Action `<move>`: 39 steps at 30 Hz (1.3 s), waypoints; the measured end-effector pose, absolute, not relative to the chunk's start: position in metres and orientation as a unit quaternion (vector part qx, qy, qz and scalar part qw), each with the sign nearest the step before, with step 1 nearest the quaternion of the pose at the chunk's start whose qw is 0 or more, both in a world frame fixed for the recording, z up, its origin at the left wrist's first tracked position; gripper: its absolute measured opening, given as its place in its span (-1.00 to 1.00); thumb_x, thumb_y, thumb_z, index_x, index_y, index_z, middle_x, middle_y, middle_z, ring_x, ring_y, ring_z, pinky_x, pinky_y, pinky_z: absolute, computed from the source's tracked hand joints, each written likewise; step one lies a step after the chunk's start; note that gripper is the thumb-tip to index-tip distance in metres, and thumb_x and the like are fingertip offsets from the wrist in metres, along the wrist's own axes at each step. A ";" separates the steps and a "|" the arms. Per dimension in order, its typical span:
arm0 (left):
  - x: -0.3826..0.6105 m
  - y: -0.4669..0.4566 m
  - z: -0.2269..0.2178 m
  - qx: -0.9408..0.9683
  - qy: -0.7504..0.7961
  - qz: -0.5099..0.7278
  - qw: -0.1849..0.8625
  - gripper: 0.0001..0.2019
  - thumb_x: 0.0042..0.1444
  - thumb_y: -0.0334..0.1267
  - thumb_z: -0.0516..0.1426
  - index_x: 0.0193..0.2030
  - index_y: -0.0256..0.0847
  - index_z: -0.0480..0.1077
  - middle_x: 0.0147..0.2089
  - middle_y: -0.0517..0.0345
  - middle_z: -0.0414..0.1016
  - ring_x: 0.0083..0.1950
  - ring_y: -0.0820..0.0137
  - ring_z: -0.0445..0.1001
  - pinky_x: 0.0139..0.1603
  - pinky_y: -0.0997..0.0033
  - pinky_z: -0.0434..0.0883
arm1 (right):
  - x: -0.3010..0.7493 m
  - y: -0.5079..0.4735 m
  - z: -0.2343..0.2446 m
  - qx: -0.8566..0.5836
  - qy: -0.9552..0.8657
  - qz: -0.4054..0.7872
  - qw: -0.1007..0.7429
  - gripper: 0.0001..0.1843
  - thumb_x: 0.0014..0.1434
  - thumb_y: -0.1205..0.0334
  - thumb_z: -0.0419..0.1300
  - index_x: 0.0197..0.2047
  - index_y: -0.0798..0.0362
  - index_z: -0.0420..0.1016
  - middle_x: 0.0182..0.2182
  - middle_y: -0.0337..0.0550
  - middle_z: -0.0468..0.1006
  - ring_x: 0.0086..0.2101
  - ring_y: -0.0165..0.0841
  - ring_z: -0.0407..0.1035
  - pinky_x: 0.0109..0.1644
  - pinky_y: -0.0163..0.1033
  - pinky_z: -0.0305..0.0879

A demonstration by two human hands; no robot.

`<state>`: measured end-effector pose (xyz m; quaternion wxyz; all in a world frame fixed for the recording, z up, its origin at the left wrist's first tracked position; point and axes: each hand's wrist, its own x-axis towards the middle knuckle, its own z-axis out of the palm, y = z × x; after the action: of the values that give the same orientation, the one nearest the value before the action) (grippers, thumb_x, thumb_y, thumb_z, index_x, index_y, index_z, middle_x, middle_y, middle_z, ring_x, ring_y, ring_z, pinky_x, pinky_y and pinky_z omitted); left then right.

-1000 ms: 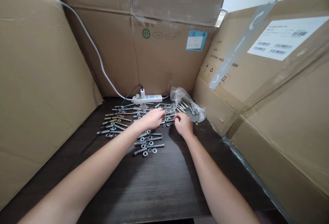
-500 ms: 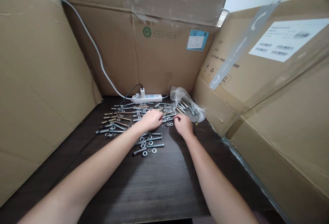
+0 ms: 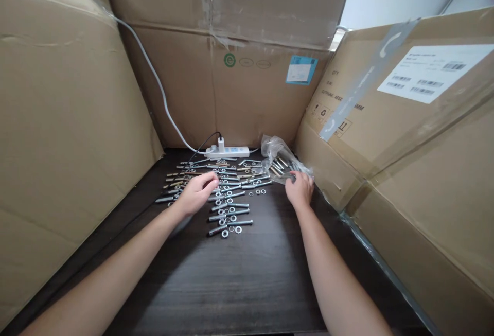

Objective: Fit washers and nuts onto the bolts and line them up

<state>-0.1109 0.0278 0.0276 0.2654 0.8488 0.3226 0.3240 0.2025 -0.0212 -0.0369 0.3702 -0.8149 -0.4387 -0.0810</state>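
My left hand (image 3: 196, 192) hovers over the left part of the laid-out hardware, fingers bent and thumb pressed close to them; what lies between them, if anything, is hidden. At the near right edge of a clear plastic bag (image 3: 272, 146) is my right hand (image 3: 301, 190), its fingers curled in; I cannot make out what they grip. Metal bolts and sleeves (image 3: 278, 164) fill the bag's mouth. Between the hands, rows of long bolts (image 3: 240, 223) lie with sleeves. Washers (image 3: 238, 230) and nuts sit beside them. A small group of rings and a nut (image 3: 258, 192) lies near the right hand.
A white power strip (image 3: 231, 152) with a plugged-in charger stands behind the hardware. Its white cable (image 3: 158, 81) runs up the back left. Cardboard boxes wall in the dark table (image 3: 216, 284) at the left (image 3: 69, 120), back (image 3: 247, 104) and right (image 3: 417, 171).
My right hand has moved right, from beside the loose rings to the plastic bag. My left hand has drawn back left, uncovering the middle bolts. The view has shifted slightly.
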 end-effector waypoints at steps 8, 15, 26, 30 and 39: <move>-0.141 0.024 0.000 0.803 0.366 0.402 0.242 -0.74 0.21 -0.20 -0.06 -0.48 -0.23 0.20 -0.52 0.29 0.17 -0.46 0.49 0.17 -0.41 0.49 0.14 | 0.217 -0.021 -0.043 -0.845 -0.425 -0.065 0.319 -0.59 0.07 0.25 0.03 -0.03 0.07 0.51 0.02 -0.05 0.43 -0.03 -0.14 0.22 0.08 -0.07 0.12; -0.140 0.023 0.001 0.815 0.356 0.388 0.241 -0.75 0.21 -0.21 -0.06 -0.47 -0.23 0.22 -0.52 0.29 0.20 -0.47 0.50 0.20 -0.40 0.49 0.15 | 0.215 -0.021 -0.041 -0.853 -0.440 -0.051 0.276 -0.68 0.11 0.22 0.01 -0.22 -0.01 0.59 -0.15 -0.10 0.52 -0.10 -0.18 0.27 0.03 -0.11 0.16; -0.138 0.020 0.003 0.839 0.346 0.346 0.237 -0.75 0.22 -0.21 -0.08 -0.45 -0.22 0.22 -0.50 0.26 0.24 -0.45 0.48 0.22 -0.38 0.48 0.16 | 0.215 -0.022 -0.038 -0.858 -0.442 -0.048 0.256 -0.65 0.12 0.23 -0.01 -0.14 -0.06 0.56 -0.15 -0.15 0.52 -0.14 -0.23 0.29 -0.02 -0.17 0.18; -0.140 0.019 0.004 0.844 0.345 0.340 0.231 -0.75 0.22 -0.20 -0.08 -0.45 -0.22 0.23 -0.50 0.26 0.25 -0.46 0.48 0.22 -0.39 0.47 0.16 | 0.220 -0.024 -0.037 -0.867 -0.419 -0.061 0.263 -0.70 0.12 0.20 -0.02 -0.29 0.04 0.54 -0.29 -0.05 0.51 -0.25 -0.20 0.32 -0.16 -0.17 0.22; -0.138 0.016 0.005 0.848 0.345 0.334 0.225 -0.76 0.21 -0.23 -0.07 -0.45 -0.23 0.24 -0.50 0.25 0.27 -0.46 0.47 0.24 -0.39 0.48 0.16 | 0.221 -0.023 -0.043 -0.842 -0.432 -0.083 0.312 -0.74 0.04 0.21 0.08 -0.24 0.11 0.49 -0.33 -0.03 0.49 -0.31 -0.21 0.35 -0.20 -0.17 0.24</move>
<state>-0.1381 0.0160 0.0053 0.2245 0.8481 0.3448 0.3339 0.2212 -0.0226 -0.0428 0.3125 -0.8418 -0.4323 -0.0831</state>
